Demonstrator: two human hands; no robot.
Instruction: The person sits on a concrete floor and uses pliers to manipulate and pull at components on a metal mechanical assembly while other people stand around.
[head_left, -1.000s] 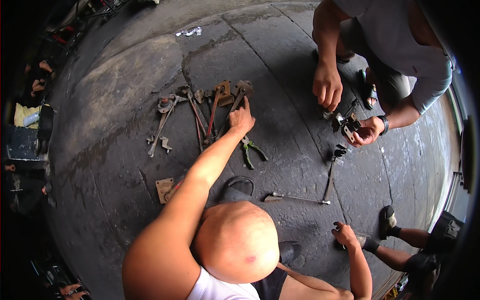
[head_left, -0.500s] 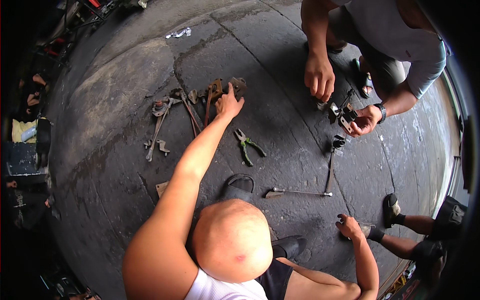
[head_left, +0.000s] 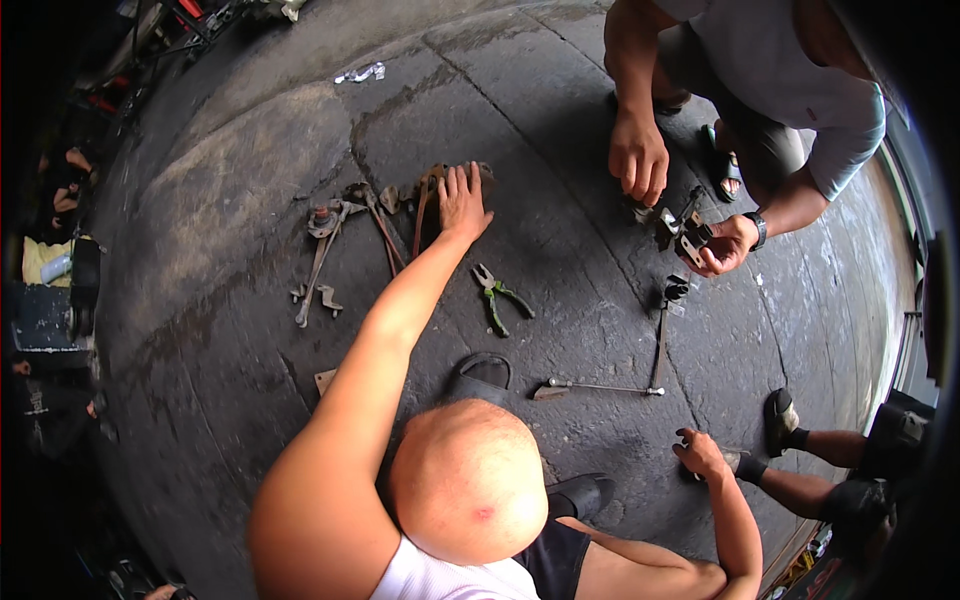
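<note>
At upper centre, the left hand [head_left: 462, 208] holds its fingers apart over a dark metal part [head_left: 487, 179] not yet lifted off the floor [head_left: 590, 300]; lower right, the right hand [head_left: 704, 456] hangs empty, fingers loosely parted.

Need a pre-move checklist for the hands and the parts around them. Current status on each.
1. Left hand hold on the dark metal part: cannot tell, fingers are spread over it and hide the contact.
2. Brown bracket fully visible: not ok, partly covered by the left hand.
3. Right hand free: ok, no object visible in it.
4. Pliers unobstructed: ok, nothing on top.
5. Co-worker's watch-side hand clear of the left hand: ok, well apart.
</note>
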